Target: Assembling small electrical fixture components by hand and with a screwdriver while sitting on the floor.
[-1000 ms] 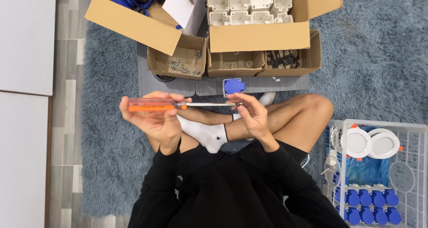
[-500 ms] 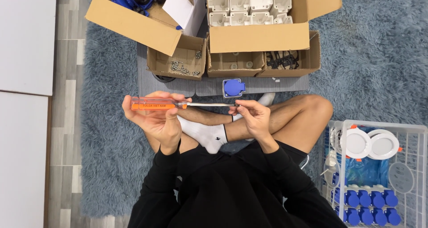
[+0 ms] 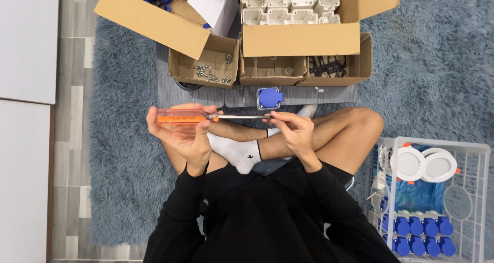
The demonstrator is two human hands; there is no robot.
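Screwdriver [image 3: 206,117]: orange handle clamped in your left hand [image 3: 188,134], long axis level, shaft running rightward. Your right hand [image 3: 294,132] pinches its tip; blue socket [image 3: 270,97] lies just beyond on the grey mat [image 3: 170,91].

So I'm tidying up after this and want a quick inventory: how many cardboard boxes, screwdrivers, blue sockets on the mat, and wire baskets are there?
Cardboard boxes: 5
Orange-handled screwdriver, held by the left hand with the right hand at its tip: 1
Blue socket on the grey mat: 1
White wire basket: 1
Total: 8
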